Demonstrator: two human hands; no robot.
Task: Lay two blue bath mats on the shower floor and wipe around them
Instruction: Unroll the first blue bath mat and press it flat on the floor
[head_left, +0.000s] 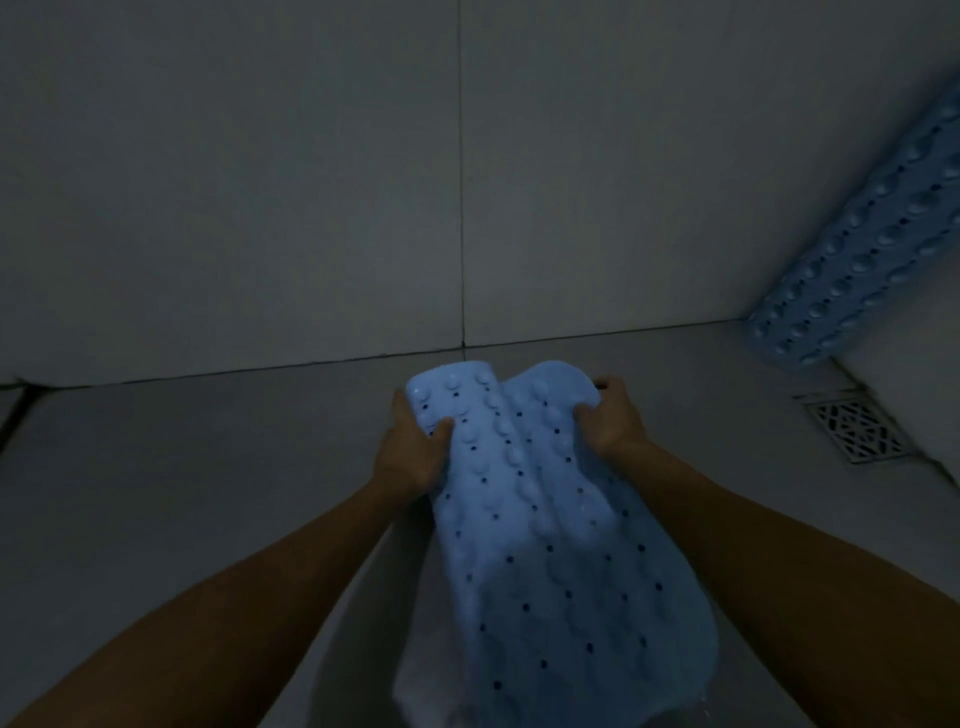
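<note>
I hold a light blue bath mat (545, 545) with suction cups and small holes up in front of me, above the grey tiled shower floor (182, 467). Its top edge is creased down the middle. My left hand (410, 457) grips the mat's upper left corner and my right hand (613, 415) grips the upper right corner. The mat hangs down between my forearms, its lower end out of view. A second blue mat (872, 249) leans against the right wall, its lower end resting in the floor corner.
A square metal floor drain (857, 428) sits in the floor at the right, just below the leaning mat. Grey tiled walls (311, 182) close off the back and right. The room is dim.
</note>
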